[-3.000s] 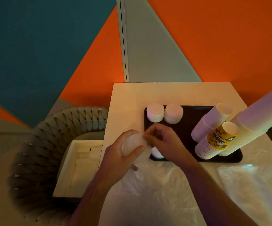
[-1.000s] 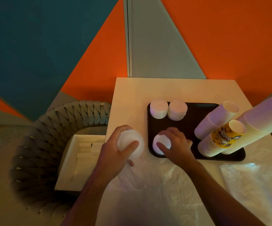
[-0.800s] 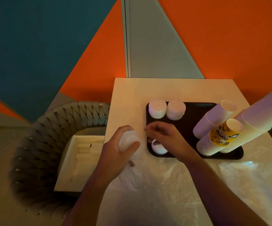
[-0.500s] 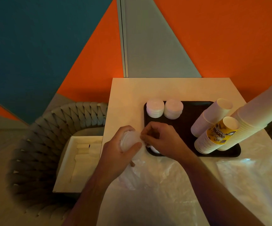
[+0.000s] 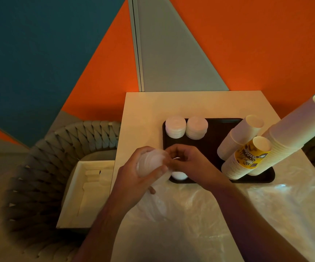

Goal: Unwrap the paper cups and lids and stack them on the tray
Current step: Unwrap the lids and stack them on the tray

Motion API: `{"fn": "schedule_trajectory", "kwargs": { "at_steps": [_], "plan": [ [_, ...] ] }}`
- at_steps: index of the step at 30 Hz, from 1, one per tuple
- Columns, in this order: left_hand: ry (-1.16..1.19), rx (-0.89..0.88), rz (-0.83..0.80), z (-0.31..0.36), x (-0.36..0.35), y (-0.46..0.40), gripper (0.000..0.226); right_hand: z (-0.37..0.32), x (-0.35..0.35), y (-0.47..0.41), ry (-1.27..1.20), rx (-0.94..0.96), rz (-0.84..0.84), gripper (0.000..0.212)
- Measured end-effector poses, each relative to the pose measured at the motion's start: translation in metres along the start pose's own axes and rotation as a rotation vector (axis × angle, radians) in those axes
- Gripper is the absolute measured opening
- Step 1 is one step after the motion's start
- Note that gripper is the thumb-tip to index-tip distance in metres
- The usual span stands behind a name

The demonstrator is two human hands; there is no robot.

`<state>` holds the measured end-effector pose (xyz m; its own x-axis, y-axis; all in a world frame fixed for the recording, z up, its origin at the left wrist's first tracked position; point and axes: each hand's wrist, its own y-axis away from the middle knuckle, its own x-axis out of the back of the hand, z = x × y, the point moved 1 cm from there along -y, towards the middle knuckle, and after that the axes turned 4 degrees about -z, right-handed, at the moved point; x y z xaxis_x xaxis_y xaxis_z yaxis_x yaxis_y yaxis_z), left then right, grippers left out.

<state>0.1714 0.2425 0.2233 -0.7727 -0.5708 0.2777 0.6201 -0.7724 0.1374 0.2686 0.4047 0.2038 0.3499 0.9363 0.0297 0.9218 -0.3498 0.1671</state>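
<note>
Two bare forearms in frame, no sleeves visible up to the bottom edge. Left hand [image 5: 139, 178] and right hand [image 5: 188, 163]: no gloves, rings, watch or wristband showing. Nothing else of the person visible.

I'm seeing a pale square tabletop [image 5: 153, 106] sitting against the orange wall. A dark tray [image 5: 209, 148] is lying directly on it, twd the far right, and crinkled clear plastic wrap [image 5: 200, 214] is spreading over the near half, touching the tray's near edge.
</note>
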Motion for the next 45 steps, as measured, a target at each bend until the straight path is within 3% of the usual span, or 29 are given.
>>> {"fn": "schedule_trajectory", "kwargs": {
  "at_steps": [5,7,10,14,16,24,38,41,43,45],
  "plan": [
    [-0.019,0.023,0.057,-0.013,0.004,-0.003,0.035,0.002,0.013,-0.004,-0.355,-0.050,0.089,0.027],
    [-0.034,0.029,0.080,-0.018,0.005,-0.003,0.034,0.009,0.024,-0.009,-0.105,-0.004,0.192,0.023],
    [-0.046,0.017,0.093,-0.021,0.006,-0.003,0.038,0.029,0.038,-0.017,0.572,0.135,0.318,0.028],
    [-0.041,0.019,0.089,-0.024,0.005,-0.002,0.037,0.060,0.040,-0.023,0.872,0.289,0.307,0.030],
    [-0.027,0.020,0.083,-0.025,0.005,-0.002,0.034,0.076,0.037,-0.025,0.988,0.264,0.277,0.032],
    [0.001,0.013,0.087,-0.026,0.007,-0.003,0.033,0.104,0.030,-0.017,1.100,-0.095,0.129,0.049],
    [-0.006,0.001,0.092,-0.020,0.005,0.001,0.036,0.089,0.021,-0.011,1.211,-0.176,0.124,0.052],
    [-0.018,-0.009,0.094,-0.019,0.006,0.003,0.036,0.074,0.013,-0.008,1.000,-0.054,0.253,0.042],
    [-0.019,-0.004,0.093,-0.017,0.006,0.004,0.035,0.054,0.005,-0.006,0.603,-0.017,0.282,0.027],
    [-0.026,-0.010,0.092,-0.015,0.004,0.004,0.033,0.033,-0.005,-0.004,0.246,0.009,0.204,0.015]
  ]
}}
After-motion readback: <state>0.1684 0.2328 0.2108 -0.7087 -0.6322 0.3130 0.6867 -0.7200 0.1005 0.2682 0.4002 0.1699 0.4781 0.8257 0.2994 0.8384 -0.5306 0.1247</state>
